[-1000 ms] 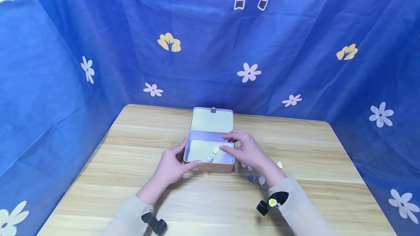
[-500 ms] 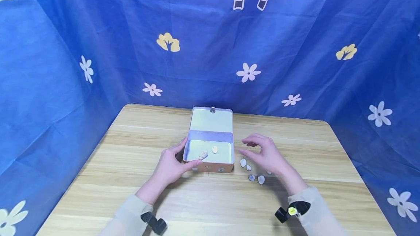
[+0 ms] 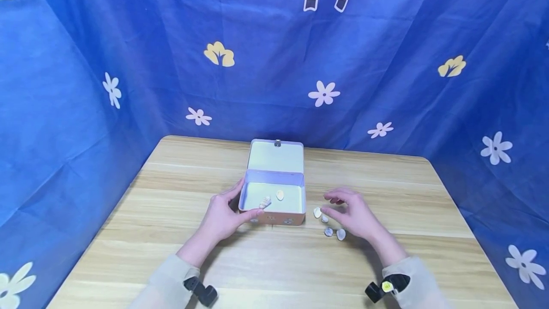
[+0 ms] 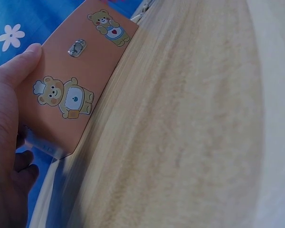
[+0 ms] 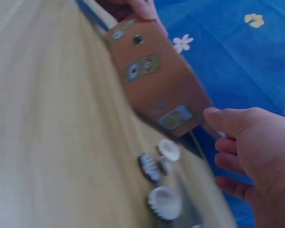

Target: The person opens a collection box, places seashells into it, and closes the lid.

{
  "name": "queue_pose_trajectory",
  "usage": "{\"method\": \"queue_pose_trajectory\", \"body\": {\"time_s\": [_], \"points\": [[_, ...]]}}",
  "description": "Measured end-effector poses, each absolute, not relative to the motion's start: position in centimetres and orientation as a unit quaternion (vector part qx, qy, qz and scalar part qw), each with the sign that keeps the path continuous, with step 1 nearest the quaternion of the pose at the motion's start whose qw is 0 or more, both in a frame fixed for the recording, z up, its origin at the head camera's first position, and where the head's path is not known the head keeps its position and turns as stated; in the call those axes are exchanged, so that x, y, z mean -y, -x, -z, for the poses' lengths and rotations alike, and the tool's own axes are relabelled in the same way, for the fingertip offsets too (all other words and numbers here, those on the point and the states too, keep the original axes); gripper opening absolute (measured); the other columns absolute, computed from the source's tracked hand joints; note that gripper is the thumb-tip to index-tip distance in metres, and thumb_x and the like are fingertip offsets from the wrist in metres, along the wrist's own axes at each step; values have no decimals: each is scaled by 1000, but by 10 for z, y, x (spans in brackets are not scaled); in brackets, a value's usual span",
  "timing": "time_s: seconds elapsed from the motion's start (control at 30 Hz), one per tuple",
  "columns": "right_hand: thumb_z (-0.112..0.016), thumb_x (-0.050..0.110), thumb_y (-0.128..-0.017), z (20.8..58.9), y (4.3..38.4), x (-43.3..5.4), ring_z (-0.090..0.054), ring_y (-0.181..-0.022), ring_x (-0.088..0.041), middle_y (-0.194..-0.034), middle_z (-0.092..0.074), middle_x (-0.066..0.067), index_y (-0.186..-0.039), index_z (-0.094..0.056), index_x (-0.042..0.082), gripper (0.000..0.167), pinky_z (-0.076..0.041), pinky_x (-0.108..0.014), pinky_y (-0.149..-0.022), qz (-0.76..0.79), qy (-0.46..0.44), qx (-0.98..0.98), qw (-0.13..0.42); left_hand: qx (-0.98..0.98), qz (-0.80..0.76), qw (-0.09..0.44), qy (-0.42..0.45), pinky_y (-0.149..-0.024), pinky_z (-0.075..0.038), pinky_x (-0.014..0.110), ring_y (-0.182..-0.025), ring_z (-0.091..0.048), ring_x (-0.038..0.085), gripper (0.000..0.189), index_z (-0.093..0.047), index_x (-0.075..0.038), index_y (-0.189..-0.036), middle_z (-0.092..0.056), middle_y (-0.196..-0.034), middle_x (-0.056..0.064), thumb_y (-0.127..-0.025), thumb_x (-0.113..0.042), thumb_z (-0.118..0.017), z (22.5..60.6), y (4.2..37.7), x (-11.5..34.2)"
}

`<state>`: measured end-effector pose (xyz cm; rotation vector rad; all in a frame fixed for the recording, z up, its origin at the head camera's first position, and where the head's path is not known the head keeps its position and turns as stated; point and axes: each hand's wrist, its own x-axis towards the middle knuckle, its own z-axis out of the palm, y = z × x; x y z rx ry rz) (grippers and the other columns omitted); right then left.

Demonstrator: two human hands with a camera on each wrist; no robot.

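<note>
Orange box [image 3: 293, 219], lid [image 3: 276, 157] raised: your left hand [image 3: 221, 215] grips its left side; your right hand [image 3: 355, 214], fingers parted and empty, is to its right. Work appears partway: two shells [image 3: 280, 195] inside it, at least four shells [image 3: 340, 234] remaining on the desk [image 3: 283, 266] to its right.
</note>
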<state>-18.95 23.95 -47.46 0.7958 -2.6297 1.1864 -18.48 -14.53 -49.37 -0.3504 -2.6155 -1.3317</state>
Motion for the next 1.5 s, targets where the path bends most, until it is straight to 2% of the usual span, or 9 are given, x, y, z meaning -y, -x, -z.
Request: {"method": "queue_pose_trajectory", "body": {"time_s": [0.27, 0.53, 0.77, 0.9, 1.13, 1.5], "points": [[-88, 26, -89, 498, 186, -237, -69, -111, -21, -122, -73, -4, -125, -75, 2, 46, -54, -48, -103, -369, -245, 895, 55, 879, 451, 98, 122, -117, -41, 53, -138, -53, 37, 111, -50, -6, -157, -55, -149, 18, -72, -61, -94, 496, 185, 145], [-88, 31, -90, 511, 186, -234, -66, -113, -20, -118, -72, 0, -123, -76, 4, 44, -54, -47, -103, -348, -241, 904, 59, 879, 451, 98, 118, -117, -41, 51, -139, -53, 35, 111, -50, -8, -157, -54, -150, 15, -71, -65, -92, 496, 185, 145], [-86, 39, -90, 519, 186, -228, -60, -118, -20, -117, -69, 5, -121, -77, 8, 45, -47, -50, -108, -326, -225, 916, 63, 876, 456, 102, 121, -117, -40, 53, -138, -53, 37, 112, -51, -7, -156, -55, -149, 16, -70, -67, -91, 495, 185, 143], [-87, 38, -90, 519, 186, -224, -60, -117, -21, -115, -67, 4, -118, -78, 7, 43, -43, -50, -108, -317, -218, 920, 69, 876, 454, 103, 123, -117, -40, 53, -138, -53, 36, 112, -51, -7, -156, -55, -149, 16, -71, -67, -91, 495, 185, 143], [-86, 33, -91, 519, 186, -222, -60, -114, -21, -111, -66, 4, -112, -79, 8, 34, -44, -47, -100, -313, -218, 920, 83, 877, 451, 109, 126, -117, -41, 52, -137, -54, 36, 111, -51, -7, -156, -56, -148, 16, -71, -64, -92, 496, 186, 144], [-81, 27, -96, 509, 188, -225, -64, -116, -25, -117, -72, 1, -126, -75, 5, 38, -51, -55, -104, -324, -230, 914, 80, 876, 454, 106, 124, -117, -40, 51, -138, -54, 35, 111, -51, -7, -156, -56, -149, 14, -71, -65, -92, 497, 185, 146]]}}
